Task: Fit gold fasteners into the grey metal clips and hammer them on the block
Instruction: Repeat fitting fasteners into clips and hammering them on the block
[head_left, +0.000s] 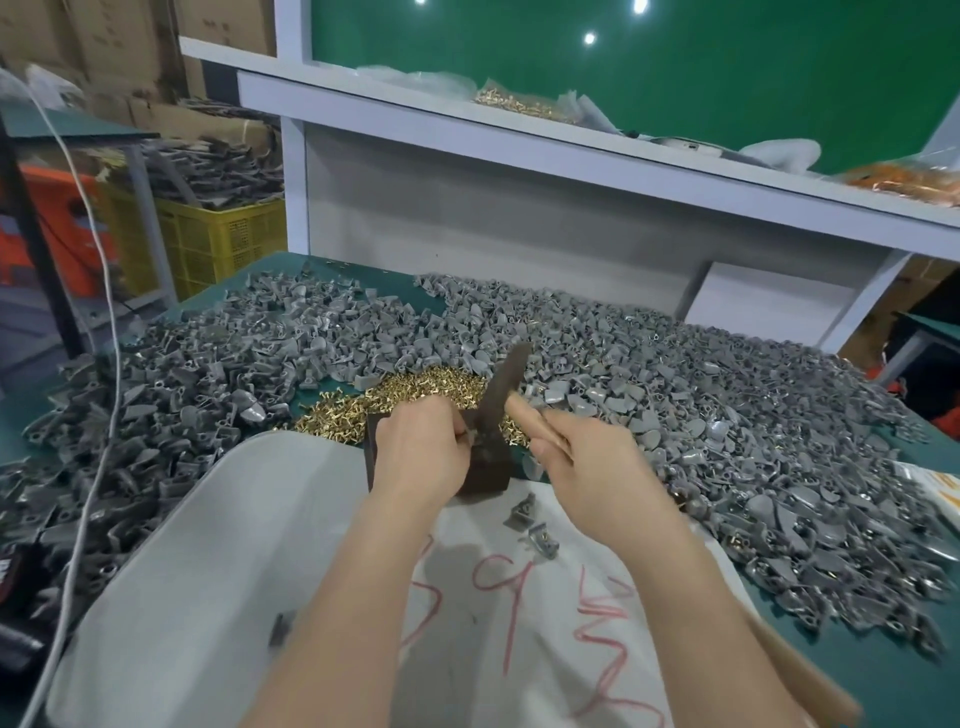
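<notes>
Here, at a green counter (883, 670) heaped with grey metal clips (675, 374), a person's left hand (421, 452) curls its fingers round a single clip (470, 435) atop the dark block (483, 475). The right hand (587, 457) grips a hammer (501, 384) by its wooden handle, the head blurred above. Gold fasteners (395, 395) lie piled just behind the block.

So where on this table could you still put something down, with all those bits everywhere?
Mostly on the white sack nearest the person: almost bare left of the left hand, only a few clips between the arms. A strip of green table shows at the near right. Beyond the block it is crowded: heaped clips and gold fasteners.
</notes>
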